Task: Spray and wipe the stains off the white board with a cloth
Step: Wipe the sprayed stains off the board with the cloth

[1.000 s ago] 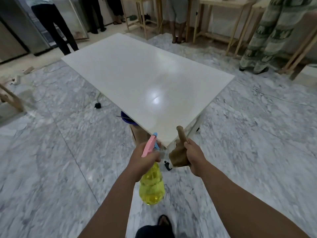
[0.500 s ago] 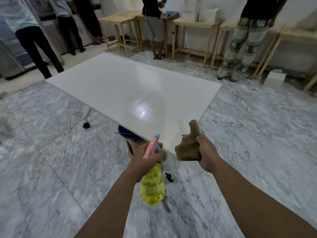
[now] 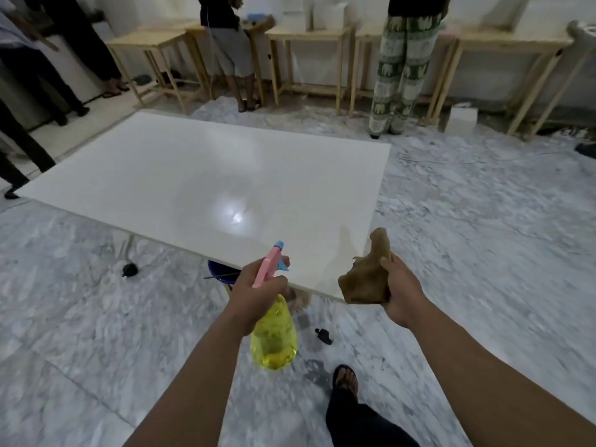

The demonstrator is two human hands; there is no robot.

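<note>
A large white board (image 3: 200, 175) lies flat and raised above the marble floor, its near corner just in front of me. My left hand (image 3: 258, 293) grips the neck of a yellow spray bottle (image 3: 274, 337) with a pink trigger head, the nozzle facing the board's near edge. My right hand (image 3: 401, 293) holds a crumpled brown cloth (image 3: 366, 279) beside the board's near right corner, above the floor. A light glare sits on the board's middle. No stains stand out at this distance.
A blue bucket (image 3: 221, 272) shows under the board's near edge. Small black objects (image 3: 323, 335) lie on the floor. Wooden tables (image 3: 309, 37) line the back wall, with several people standing there and at the left. My sandalled foot (image 3: 346, 379) is below.
The view has swung right and lifted, so the board now lies broadside. My right hand has moved apart from the left, carrying the cloth right. The bottle stays in my left hand.
</note>
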